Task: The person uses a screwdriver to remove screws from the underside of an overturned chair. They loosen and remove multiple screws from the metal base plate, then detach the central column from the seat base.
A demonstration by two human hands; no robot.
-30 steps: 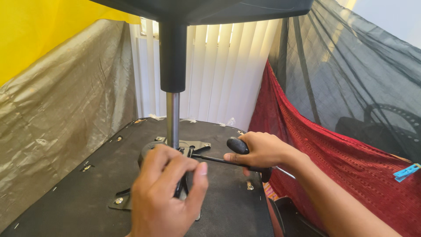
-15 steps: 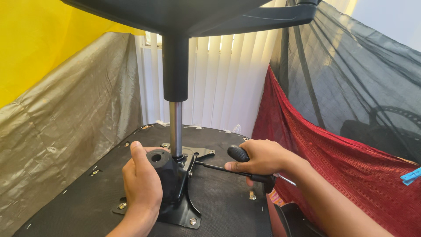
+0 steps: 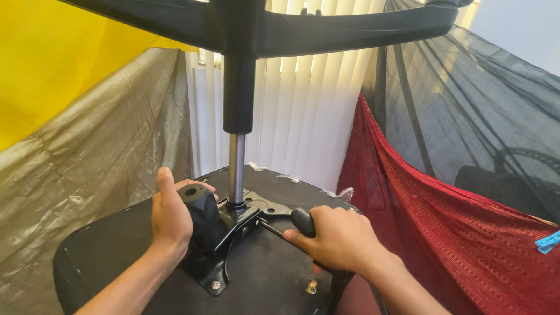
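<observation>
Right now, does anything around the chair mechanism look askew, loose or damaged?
Nothing looks broken. The chair is upside down: the seat underside faces up and the star base hangs overhead on the gas column. The left hand grips the black mechanism housing; the right hand holds the lever handle. One screw near the seat edge looks partly raised.

The left hand point(image 3: 170, 219) has moved off the lever point(image 3: 274, 228) to grip the black knob point(image 3: 201, 213).

Behind your work you see white vertical window blinds point(image 3: 297, 116), a crinkled grey plastic tarp point(image 3: 87, 157) left, and red woven cloth point(image 3: 443, 233) under black mesh netting point(image 3: 466, 105) right.
</observation>
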